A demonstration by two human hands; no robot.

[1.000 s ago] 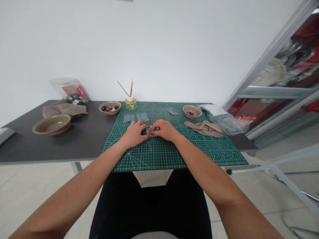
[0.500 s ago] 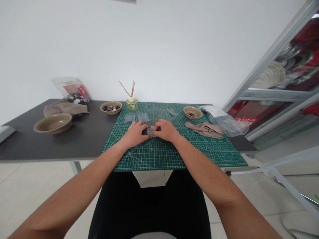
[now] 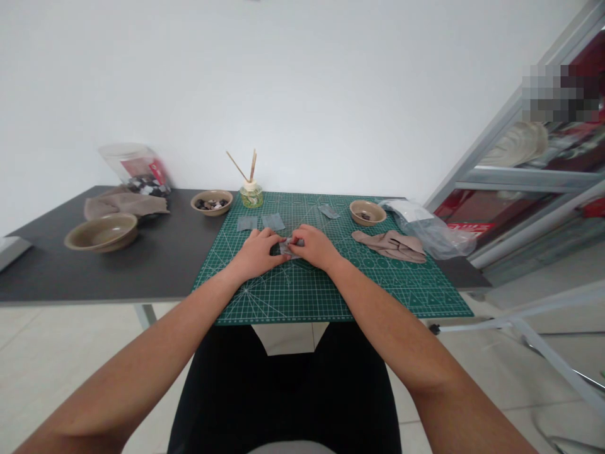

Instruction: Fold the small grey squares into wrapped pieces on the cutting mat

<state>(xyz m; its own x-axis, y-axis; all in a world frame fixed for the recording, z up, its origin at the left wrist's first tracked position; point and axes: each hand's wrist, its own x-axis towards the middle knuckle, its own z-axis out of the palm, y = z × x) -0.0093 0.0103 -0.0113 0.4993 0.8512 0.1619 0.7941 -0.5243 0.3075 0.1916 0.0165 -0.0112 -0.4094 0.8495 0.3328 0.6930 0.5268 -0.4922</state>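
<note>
Head view: packet (image 3: 286, 251) on mat (image 3: 265, 296), grip changed.
Left to right: bowl (image 3: 212, 212); flat sachets (image 3: 273, 221); left hand (image 3: 258, 255), thumb and forefinger apart at the packet's left edge, clamping not determinable; right hand (image 3: 316, 247), fingertips together on the packet, nearer the left hand than half a second ago, covering more of it; cloth (image 3: 394, 246). The change suggests continued handling, not release.

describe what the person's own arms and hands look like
Both arms are bare, with no sleeves, watch or bracelet in view. The left hand and right hand wear no gloves; any small rings would be too fine to tell.
</note>
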